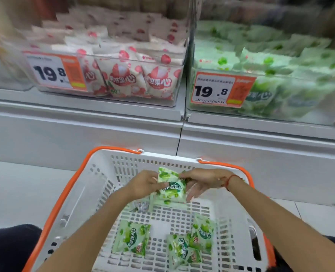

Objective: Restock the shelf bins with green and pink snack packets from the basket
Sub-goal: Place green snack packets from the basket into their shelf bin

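Note:
Over the white basket (pixel 95 193) with orange handles, both hands hold green snack packets (pixel 171 188). My left hand (pixel 143 186) grips the bundle from the left side. My right hand (pixel 200 182) pinches its top right corner, lower fingers spread. Three more green packets lie on the basket floor: one (pixel 132 239) at the left, one (pixel 179 250) in the middle, one (pixel 203 232) at the right. On the shelf above, a clear bin (pixel 111 63) holds pink packets, and a clear bin (pixel 270 61) to its right holds green packets.
Each bin carries an orange and white 19.8 price tag (pixel 54 72) on its front; the second price tag (pixel 220 90) is on the green bin. A white shelf ledge (pixel 162 130) runs between bins and basket. Pale floor tiles show on both sides.

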A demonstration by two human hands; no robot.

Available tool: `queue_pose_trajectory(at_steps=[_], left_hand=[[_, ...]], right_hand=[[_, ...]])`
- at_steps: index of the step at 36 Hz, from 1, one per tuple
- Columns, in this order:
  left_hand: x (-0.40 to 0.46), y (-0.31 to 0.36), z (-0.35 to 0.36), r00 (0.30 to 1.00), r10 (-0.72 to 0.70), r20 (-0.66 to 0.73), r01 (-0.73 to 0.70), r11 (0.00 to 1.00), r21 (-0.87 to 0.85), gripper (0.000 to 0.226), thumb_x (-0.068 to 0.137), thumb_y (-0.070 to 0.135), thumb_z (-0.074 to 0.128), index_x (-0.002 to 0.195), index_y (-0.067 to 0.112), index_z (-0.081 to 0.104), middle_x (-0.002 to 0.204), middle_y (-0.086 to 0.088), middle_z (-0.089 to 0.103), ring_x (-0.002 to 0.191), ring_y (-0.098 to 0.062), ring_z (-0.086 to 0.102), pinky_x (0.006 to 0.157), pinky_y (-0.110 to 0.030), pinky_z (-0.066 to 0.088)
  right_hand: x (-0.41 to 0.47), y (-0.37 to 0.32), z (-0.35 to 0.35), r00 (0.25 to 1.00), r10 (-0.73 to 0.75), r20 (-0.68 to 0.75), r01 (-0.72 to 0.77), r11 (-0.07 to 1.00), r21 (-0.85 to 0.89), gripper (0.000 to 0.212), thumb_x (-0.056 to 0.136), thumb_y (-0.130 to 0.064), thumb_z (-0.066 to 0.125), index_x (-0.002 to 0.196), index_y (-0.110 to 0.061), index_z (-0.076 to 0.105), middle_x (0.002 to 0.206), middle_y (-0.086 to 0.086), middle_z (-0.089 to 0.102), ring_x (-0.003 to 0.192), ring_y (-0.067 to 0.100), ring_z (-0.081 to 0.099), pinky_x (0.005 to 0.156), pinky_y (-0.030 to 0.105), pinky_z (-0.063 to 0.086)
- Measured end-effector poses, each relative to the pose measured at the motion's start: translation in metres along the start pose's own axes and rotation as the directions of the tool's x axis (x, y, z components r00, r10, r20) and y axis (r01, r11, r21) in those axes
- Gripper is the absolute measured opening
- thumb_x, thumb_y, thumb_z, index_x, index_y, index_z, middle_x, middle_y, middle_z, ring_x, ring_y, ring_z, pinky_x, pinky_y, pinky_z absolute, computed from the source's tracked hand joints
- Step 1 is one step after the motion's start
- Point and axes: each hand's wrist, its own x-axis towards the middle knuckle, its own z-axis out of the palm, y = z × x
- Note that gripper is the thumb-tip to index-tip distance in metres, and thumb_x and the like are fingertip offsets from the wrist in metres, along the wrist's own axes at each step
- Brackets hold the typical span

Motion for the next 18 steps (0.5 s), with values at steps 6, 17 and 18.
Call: queue_pose_trajectory(at_steps=[6,17,18], left_hand=[[-0.013,0.061,-0.021,0.973,0.213,-0.085,-0.213,0.977,0.007,0.073,0.070,0.069,0.068,0.084,-0.002,0.058,0.058,-0.007,0.050,0.057,-0.013,0.044,0.062,-0.043,0.044],[-0.052,0.199,-0.016,0.910,0.355,-0.214,-0.405,0.871,-0.279,0.044,0.071,0.031,0.082,0.108,0.020,0.063,0.101,0.004,0.072,0.094,-0.008,0.067,0.080,-0.026,0.054],[-0.055,0.212,-0.016,0.897,0.386,-0.217,-0.437,0.851,-0.290,0.047,0.070,0.029,0.082,0.110,0.020,0.061,0.102,0.005,0.071,0.090,-0.005,0.066,0.074,-0.021,0.053]], right_hand=[[-0.087,-0.036,-0.023,0.992,-0.115,-0.051,0.111,0.991,-0.080,0.041,0.093,-0.056,0.043,0.124,-0.030,0.048,0.119,0.000,0.058,0.094,0.019,0.065,0.083,0.028,0.054],[-0.229,-0.046,-0.067,0.850,-0.399,-0.345,0.361,0.917,-0.171,0.025,0.084,-0.016,0.069,0.108,-0.008,0.067,0.113,0.014,0.068,0.093,0.017,0.063,0.089,0.034,0.050],[-0.242,-0.044,-0.069,0.833,-0.413,-0.368,0.378,0.911,-0.166,0.018,0.084,-0.013,0.068,0.102,-0.010,0.069,0.105,0.011,0.071,0.088,0.014,0.064,0.081,0.028,0.051]])
